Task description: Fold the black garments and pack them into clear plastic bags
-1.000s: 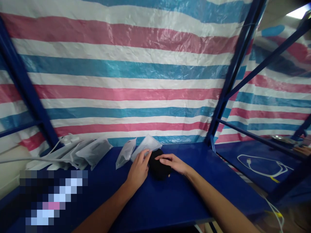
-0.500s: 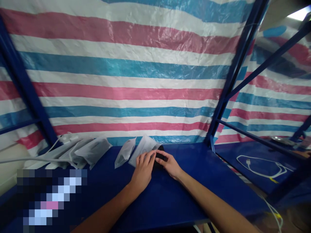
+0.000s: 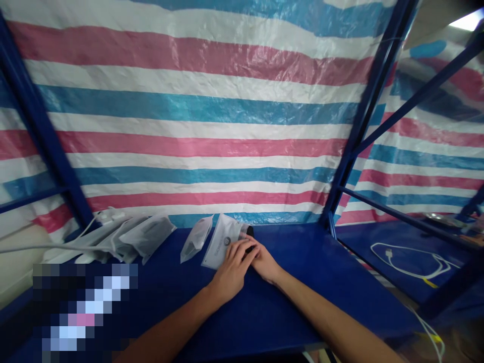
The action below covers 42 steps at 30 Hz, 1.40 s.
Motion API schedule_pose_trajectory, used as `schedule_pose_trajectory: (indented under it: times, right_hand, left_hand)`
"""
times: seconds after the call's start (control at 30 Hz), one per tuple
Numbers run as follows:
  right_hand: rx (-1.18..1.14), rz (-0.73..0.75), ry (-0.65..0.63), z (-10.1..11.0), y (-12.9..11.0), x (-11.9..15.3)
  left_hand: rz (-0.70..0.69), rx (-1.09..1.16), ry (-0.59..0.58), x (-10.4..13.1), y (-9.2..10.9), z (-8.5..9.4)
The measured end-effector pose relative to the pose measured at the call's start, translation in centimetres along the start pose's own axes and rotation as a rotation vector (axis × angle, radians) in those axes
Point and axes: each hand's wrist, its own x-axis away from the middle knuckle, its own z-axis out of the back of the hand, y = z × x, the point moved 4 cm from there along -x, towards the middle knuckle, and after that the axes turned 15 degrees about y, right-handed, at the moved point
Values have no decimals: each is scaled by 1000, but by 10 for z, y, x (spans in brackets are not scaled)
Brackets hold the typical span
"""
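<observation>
A frosted plastic bag (image 3: 221, 244) with a dark round logo and lettering lies flat at the table's middle back. At its right edge is a small black item (image 3: 250, 233), mostly covered by my fingers; its kind does not show. My left hand (image 3: 236, 267) bends its fingers over this item beside the bag, its fingertips meeting my right hand. From the right, my right hand (image 3: 264, 259) grips the black item, with its fingertips at the bag's edge.
Left of the bag stands another frosted bag (image 3: 196, 237), with several more frosted bags (image 3: 147, 232) beyond it. A white power strip (image 3: 109, 216) and grey cable lie at the back left. Blue posts (image 3: 342, 166) frame the table; a white cable (image 3: 401, 269) lies at right.
My left hand has slid right and down off the bag, uncovering its logo. Its fingers now overlap my right hand at the black item.
</observation>
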Motion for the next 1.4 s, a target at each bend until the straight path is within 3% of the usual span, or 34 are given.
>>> schedule_pose_trajectory:
  times: [0.1,0.17,0.27,0.33,0.43,0.53,0.7,0.87,1.0,1.1,1.2,1.4]
  right_hand:
    - [17,-4,1,7,-5,-6]
    - [31,-29,20,15,-9,-10]
    - [110,-65,24,27,-17,-13]
    - [190,-87,-3,32,-19,-11]
    - [227,-124,-79,31,-20,-6]
    - [174,-127,-145,22,-21,-1]
    - [38,-118,-250,4,-22,6]
    - [45,-91,-285,1,-20,8]
    - [107,25,-251,6,-26,2]
    - [150,126,-139,14,-28,-4]
    - [167,135,-33,20,-21,-7]
    - [177,74,-150,12,-13,-3]
  left_hand:
    - [38,153,-11,-3,4,14]
    - [129,177,103,-6,-6,27]
    - [354,131,311,-6,-40,41]
    - [570,180,365,-1,-67,43]
    - [897,474,287,6,-88,36]
    - [1077,788,174,8,-81,28]
    - [1182,922,183,8,-61,17]
    - [1255,980,192,10,-56,9]
    - [1306,1012,253,11,-60,13]
    - [1354,1016,306,13,-63,15]
    - [1410,1027,344,16,-64,12]
    - [1445,1042,313,19,-65,5]
